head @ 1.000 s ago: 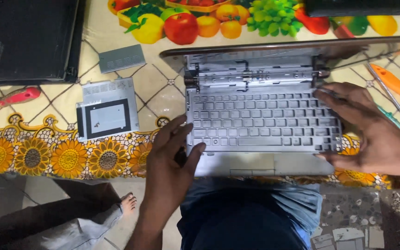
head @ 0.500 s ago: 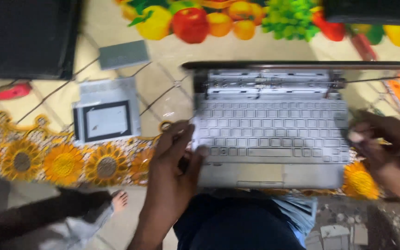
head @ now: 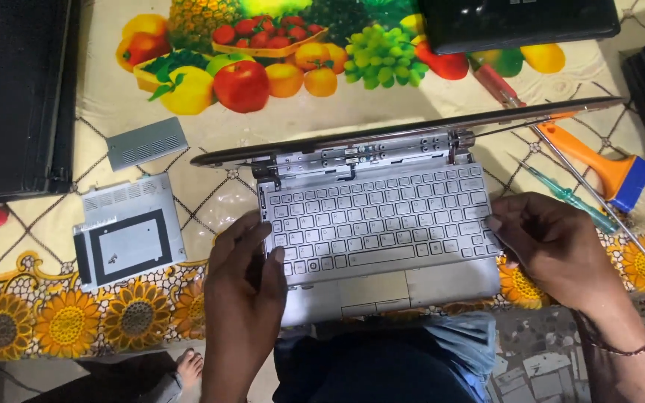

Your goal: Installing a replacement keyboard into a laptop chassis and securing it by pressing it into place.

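Left hand (head: 244, 272): fingers curled, gripping silver laptop's (head: 382, 231) left keyboard edge.
Right hand (head: 554, 250): fingers bent, pressing its right edge.
Counter (head: 98, 112): fruit-print cloth.

The laptop (head: 382, 224) has a matt silver plastic keyboard and bare metal hinges. The worktop (head: 54, 313) wears a glossy, smooth printed cover. The panel (head: 130, 240) looks like dull grey metal. The brush (head: 617, 175) has a shiny orange plastic handle and pale, rough bristles.
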